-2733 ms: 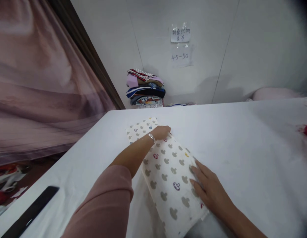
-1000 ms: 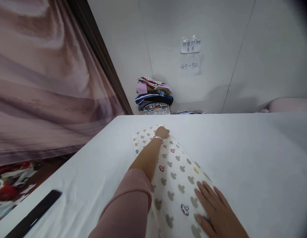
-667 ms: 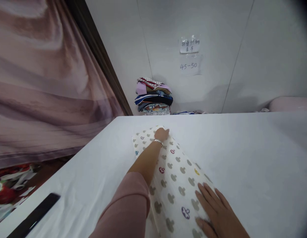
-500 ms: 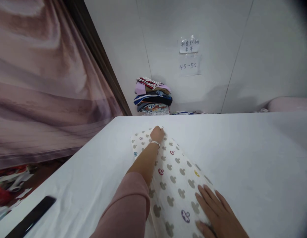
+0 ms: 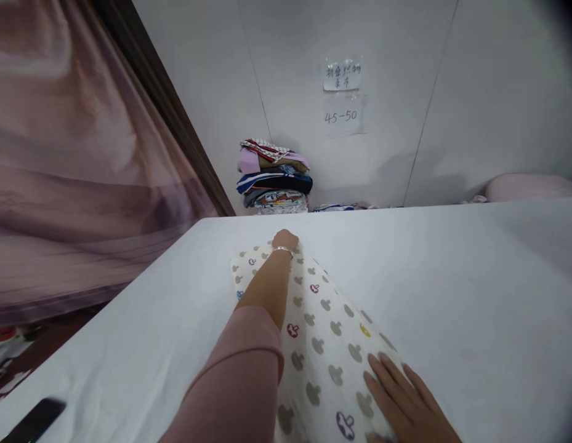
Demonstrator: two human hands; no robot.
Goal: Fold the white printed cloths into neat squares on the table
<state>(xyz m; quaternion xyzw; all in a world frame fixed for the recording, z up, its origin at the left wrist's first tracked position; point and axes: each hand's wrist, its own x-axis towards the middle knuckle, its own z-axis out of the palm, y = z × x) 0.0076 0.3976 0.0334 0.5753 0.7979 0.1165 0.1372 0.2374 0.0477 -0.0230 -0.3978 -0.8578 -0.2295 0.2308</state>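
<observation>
A folded white cloth (image 5: 320, 329) with grey mouse-head shapes and a few coloured ones lies on the white-covered table, narrow at its far end and wider towards me. My left hand (image 5: 286, 239), with a bracelet at the wrist, is closed at the far edge of this cloth; its fingertips are hidden beneath the fist. Flat on the near right edge rests my right hand (image 5: 408, 397), fingers stretched out and pressing on the fabric. My left forearm, in a pink sleeve, covers part of the cloth's left side.
A dark phone-like object (image 5: 39, 421) lies at the table's near left. Behind the far edge stands a stack of folded fabrics (image 5: 275, 178) against the wall. A pink curtain (image 5: 82, 166) hangs on the left. Paper signs (image 5: 342, 115) are on the wall.
My left hand has moved slightly farther out at the cloth's far edge. My right hand stays flat on the near right side. The view has turned a little to the right.
</observation>
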